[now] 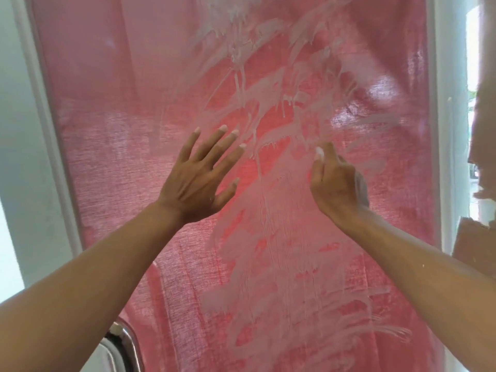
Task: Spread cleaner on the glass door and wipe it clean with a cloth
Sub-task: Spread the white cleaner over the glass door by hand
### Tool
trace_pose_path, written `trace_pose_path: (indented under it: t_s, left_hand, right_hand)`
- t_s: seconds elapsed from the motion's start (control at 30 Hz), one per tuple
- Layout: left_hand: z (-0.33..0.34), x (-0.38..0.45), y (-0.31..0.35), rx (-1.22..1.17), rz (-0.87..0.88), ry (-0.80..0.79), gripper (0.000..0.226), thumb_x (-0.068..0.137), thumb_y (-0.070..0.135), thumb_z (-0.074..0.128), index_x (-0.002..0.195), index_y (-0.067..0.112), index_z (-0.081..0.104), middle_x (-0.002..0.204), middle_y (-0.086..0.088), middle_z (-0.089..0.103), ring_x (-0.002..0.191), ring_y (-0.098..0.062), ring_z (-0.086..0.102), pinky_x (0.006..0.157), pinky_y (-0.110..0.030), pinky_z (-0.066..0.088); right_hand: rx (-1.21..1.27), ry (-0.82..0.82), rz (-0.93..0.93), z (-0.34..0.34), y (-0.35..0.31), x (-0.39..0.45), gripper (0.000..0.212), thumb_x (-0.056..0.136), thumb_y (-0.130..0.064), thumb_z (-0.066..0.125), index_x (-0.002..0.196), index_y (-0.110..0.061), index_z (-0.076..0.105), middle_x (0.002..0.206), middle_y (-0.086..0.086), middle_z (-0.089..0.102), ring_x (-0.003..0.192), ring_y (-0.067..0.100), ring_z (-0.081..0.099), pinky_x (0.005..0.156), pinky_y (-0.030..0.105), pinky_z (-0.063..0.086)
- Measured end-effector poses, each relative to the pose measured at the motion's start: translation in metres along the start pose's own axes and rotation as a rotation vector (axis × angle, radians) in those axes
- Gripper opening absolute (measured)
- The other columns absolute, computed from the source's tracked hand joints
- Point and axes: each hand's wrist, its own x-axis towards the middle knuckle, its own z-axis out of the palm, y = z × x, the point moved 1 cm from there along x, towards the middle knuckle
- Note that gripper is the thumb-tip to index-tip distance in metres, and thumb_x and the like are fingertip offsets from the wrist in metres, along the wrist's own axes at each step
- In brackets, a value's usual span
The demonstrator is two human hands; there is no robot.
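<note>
The spreading step is in hand. The left hand is a flat, empty grip, fingers straight and splayed against the glass door. To its right, the right hand lies on the pane with foam on it, holding nothing I can see; how its fingers lie I cannot tell. White cleaner streaks and drips between and above both hands. No cloth is in view, so the next move likely calls for fetching one.
</note>
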Motion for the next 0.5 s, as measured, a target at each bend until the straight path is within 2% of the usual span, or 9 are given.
trace_pose_path:
  t_s: [0.1, 0.17, 0.3, 0.37, 0.43, 0.5]
  left_hand:
    - [0.007, -0.003, 0.007, -0.001, 0.018, -0.012, 0.058, 0.106, 0.043, 0.041, 0.153, 0.01, 0.047, 0.164, -0.015, 0.038, 0.155, -0.033, 0.028, 0.125, -0.062, 0.019]
    - [0.009, -0.005, 0.008, 0.007, 0.02, -0.017, 0.058, 0.106, 0.043, 0.041, 0.153, 0.009, 0.049, 0.162, -0.016, 0.04, 0.155, -0.033, 0.03, 0.124, -0.064, 0.02]
    - [0.009, -0.006, 0.009, 0.019, 0.017, -0.021, 0.058, 0.105, 0.043, 0.042, 0.152, 0.008, 0.05, 0.162, -0.016, 0.04, 0.155, -0.033, 0.03, 0.124, -0.064, 0.02]
    - [0.008, -0.008, 0.009, 0.014, 0.014, -0.02, 0.057, 0.105, 0.042, 0.044, 0.151, 0.008, 0.051, 0.162, -0.016, 0.041, 0.155, -0.034, 0.03, 0.124, -0.064, 0.02]
    - [0.006, -0.012, 0.009, 0.007, 0.017, -0.022, 0.057, 0.105, 0.042, 0.044, 0.15, 0.008, 0.051, 0.161, -0.017, 0.042, 0.154, -0.034, 0.031, 0.124, -0.064, 0.02]
    - [0.003, -0.02, 0.007, 0.0, 0.017, -0.032, 0.057, 0.104, 0.041, 0.043, 0.151, 0.009, 0.05, 0.161, -0.016, 0.041, 0.154, -0.034, 0.031, 0.124, -0.064, 0.02]
  right_hand:
    - [0.014, -0.063, -0.106, 0.013, -0.004, -0.021, 0.033, 0.108, -0.023, 0.038, 0.139, -0.015, 0.048, 0.082, 0.011, 0.064, 0.05, 0.025, 0.052, 0.047, 0.028, 0.04]
    - [0.018, -0.116, -0.194, 0.021, -0.017, -0.037, 0.032, 0.108, -0.023, 0.042, 0.137, -0.015, 0.052, 0.084, 0.012, 0.066, 0.053, 0.031, 0.061, 0.049, 0.033, 0.047]
    - [0.049, -0.173, -0.317, 0.033, -0.036, -0.061, 0.032, 0.106, -0.025, 0.048, 0.135, -0.017, 0.057, 0.094, 0.012, 0.069, 0.059, 0.041, 0.066, 0.049, 0.04, 0.049]
    - [0.092, -0.12, -0.303, 0.032, -0.031, -0.059, 0.036, 0.105, -0.027, 0.044, 0.137, -0.017, 0.056, 0.094, 0.012, 0.069, 0.052, 0.036, 0.062, 0.046, 0.041, 0.052]
    - [0.15, -0.032, -0.211, 0.028, -0.023, -0.048, 0.039, 0.107, -0.03, 0.036, 0.139, -0.016, 0.052, 0.094, 0.012, 0.07, 0.047, 0.026, 0.055, 0.043, 0.037, 0.053]
    - [0.172, 0.029, -0.13, 0.022, -0.019, -0.036, 0.036, 0.108, -0.027, 0.034, 0.141, -0.018, 0.047, 0.105, 0.016, 0.071, 0.05, 0.022, 0.052, 0.043, 0.034, 0.047]
